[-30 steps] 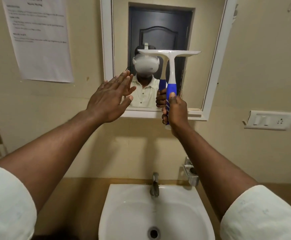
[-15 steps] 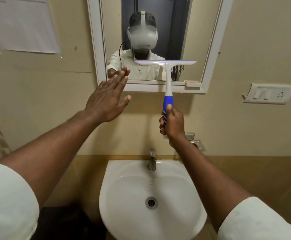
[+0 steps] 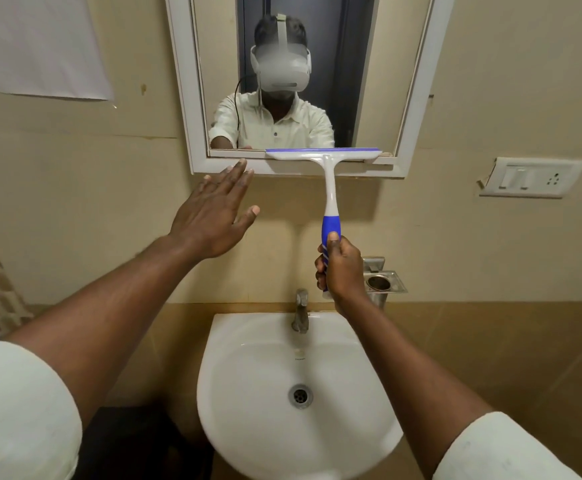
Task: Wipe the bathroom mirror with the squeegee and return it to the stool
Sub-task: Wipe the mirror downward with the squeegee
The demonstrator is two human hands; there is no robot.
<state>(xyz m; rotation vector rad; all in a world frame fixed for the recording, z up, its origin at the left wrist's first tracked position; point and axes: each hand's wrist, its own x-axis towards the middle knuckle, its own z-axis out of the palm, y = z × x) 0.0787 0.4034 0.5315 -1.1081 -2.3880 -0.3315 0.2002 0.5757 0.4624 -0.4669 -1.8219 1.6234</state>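
The white-framed mirror (image 3: 192, 109) hangs on the beige wall above the sink. My right hand (image 3: 341, 268) grips the blue lower handle of the white squeegee (image 3: 329, 188), held upright. Its blade lies level along the mirror's bottom edge, on the right half of the frame's lower rail. My left hand (image 3: 213, 216) is raised flat with fingers spread, just below the mirror's lower left corner, holding nothing. The stool is not clearly in view.
A white sink (image 3: 248, 427) with a metal tap (image 3: 300, 311) sits below. A steel cup holder (image 3: 383, 282) is fixed right of the tap. A switch plate (image 3: 532, 178) is on the right wall, a paper notice (image 3: 40, 46) upper left.
The squeegee has travelled down the mirror from mid-height to its bottom edge. My left hand dropped from the glass to below the frame. The view tilted downward.
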